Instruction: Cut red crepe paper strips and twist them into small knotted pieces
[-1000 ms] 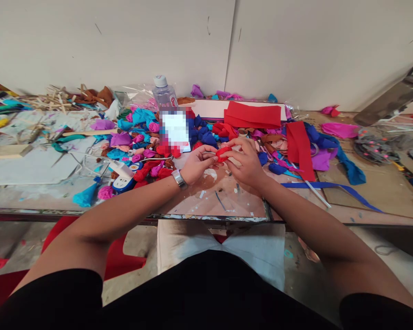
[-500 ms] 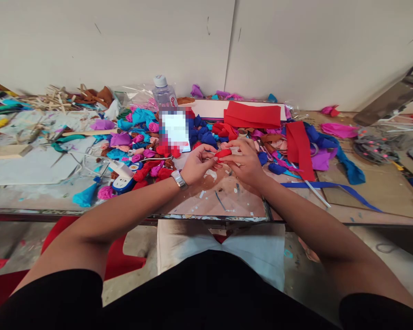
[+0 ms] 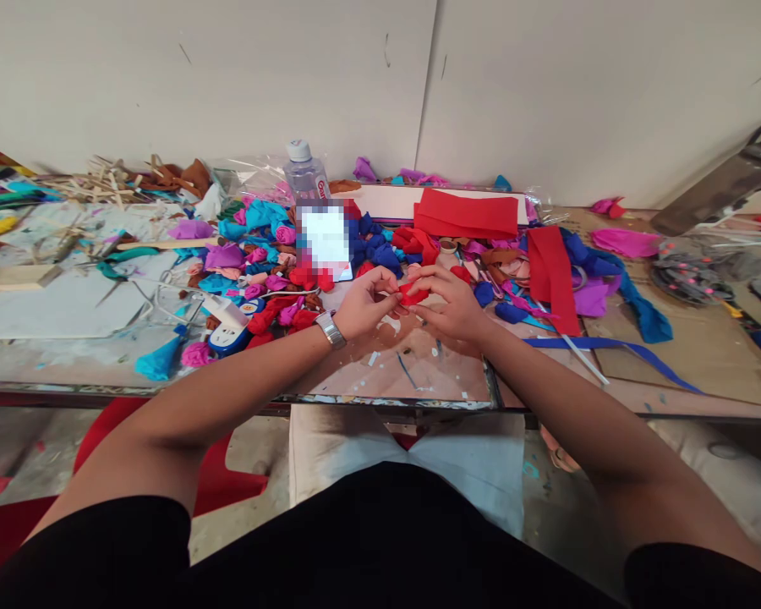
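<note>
My left hand, with a metal watch at its wrist, pinches the left side of a small red crepe paper piece. The fingers of my right hand hold the same piece from the right. Both hands are over the near part of the table. Behind and left of them lies a heap of crumpled paper pieces in blue, red, pink and purple, with a lit phone on it. Folded red paper lies beyond my right hand, and a red strip to its right.
A plastic bottle stands behind the phone. A white and blue power strip with a cable lies at the left. Blue ribbon crosses the right side. A dark bottle leans at the far right.
The red piece between my fingers has changed shape and looks flatter and more spread. The fingers of my right hand have shifted slightly left around it.
</note>
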`<state>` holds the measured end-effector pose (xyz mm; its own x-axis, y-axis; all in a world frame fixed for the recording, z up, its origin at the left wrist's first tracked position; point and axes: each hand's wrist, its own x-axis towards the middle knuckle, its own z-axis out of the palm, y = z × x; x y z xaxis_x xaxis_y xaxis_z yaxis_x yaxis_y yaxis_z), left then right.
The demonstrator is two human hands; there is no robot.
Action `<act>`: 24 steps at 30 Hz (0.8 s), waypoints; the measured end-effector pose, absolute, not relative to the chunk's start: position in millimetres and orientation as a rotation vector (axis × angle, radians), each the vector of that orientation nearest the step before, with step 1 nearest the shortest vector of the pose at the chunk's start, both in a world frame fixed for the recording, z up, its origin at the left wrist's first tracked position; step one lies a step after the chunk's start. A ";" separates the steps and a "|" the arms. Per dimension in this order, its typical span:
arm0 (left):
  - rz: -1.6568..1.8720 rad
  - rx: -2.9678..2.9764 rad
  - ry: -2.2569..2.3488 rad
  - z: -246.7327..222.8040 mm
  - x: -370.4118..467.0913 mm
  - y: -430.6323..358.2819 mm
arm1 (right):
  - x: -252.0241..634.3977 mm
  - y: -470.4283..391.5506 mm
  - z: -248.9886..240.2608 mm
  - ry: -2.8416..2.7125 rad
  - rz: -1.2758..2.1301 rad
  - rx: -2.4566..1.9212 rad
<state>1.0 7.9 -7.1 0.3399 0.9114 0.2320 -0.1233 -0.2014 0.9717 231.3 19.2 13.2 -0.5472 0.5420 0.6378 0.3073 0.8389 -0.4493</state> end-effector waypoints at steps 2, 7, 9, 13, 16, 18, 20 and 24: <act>1.118 1.467 0.771 -7.0 0.6 7.5 | 231.0 19.1 14.9 -2.210 0.340 -0.582; 1.104 1.470 0.773 -8.4 -0.1 7.9 | 231.0 19.8 12.9 -2.189 0.302 -0.577; 1.117 1.477 0.762 -8.1 -0.4 8.1 | 231.4 20.7 10.3 -2.145 0.299 -0.596; 1.140 1.538 0.706 -6.3 -0.8 7.5 | 230.8 21.0 8.3 -2.063 0.330 -0.638; 1.167 1.566 0.681 -6.2 -0.1 6.6 | 230.0 20.2 9.4 -2.028 0.348 -0.648; 1.200 1.575 0.666 -6.7 0.6 6.3 | 229.8 19.8 9.8 -2.024 0.352 -0.641; 1.229 1.594 0.665 -6.6 1.0 6.1 | 230.0 19.6 9.7 -2.020 0.356 -0.629; 1.237 1.671 0.730 -3.3 0.1 4.5 | 230.6 18.8 10.0 -2.021 0.356 -0.652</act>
<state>0.1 4.5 -3.3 0.3238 0.8527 0.4099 -0.0527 -0.4163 0.9077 230.6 18.8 10.0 -0.4081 0.5787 0.7061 0.3026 0.8154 -0.4934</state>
